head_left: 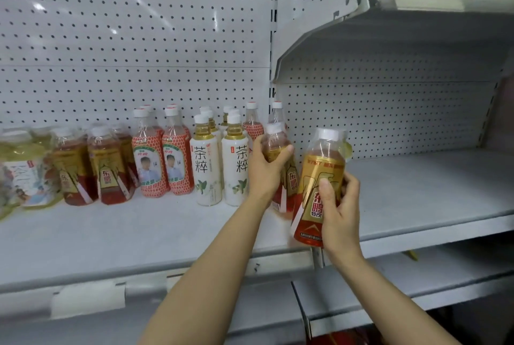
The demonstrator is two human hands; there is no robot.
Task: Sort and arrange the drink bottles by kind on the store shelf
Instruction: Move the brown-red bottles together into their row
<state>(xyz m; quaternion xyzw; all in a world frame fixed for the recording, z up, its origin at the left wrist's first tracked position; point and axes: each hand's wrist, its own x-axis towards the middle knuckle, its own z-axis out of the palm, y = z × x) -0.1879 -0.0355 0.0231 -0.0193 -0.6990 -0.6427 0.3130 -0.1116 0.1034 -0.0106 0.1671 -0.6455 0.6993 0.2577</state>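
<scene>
My left hand [265,169] grips a gold-and-red energy drink bottle [286,177] by its shoulder, its base near the shelf [139,233]. My right hand [338,205] holds a second bottle of the same kind [314,186] lifted and tilted in front of the shelf edge. Left of them stand two white tea bottles [207,169] with more behind, then pink-labelled bottles [148,161], then more gold-and-red bottles [107,169]. A pale yellow bottle with a picture label [25,175] stands at the far left.
The neighbouring shelf board [431,191] on the right is bare, under an upper shelf [417,24]. White pegboard [125,38] backs both bays. A lower shelf [389,289] juts out below, with red packaging [347,337] beneath.
</scene>
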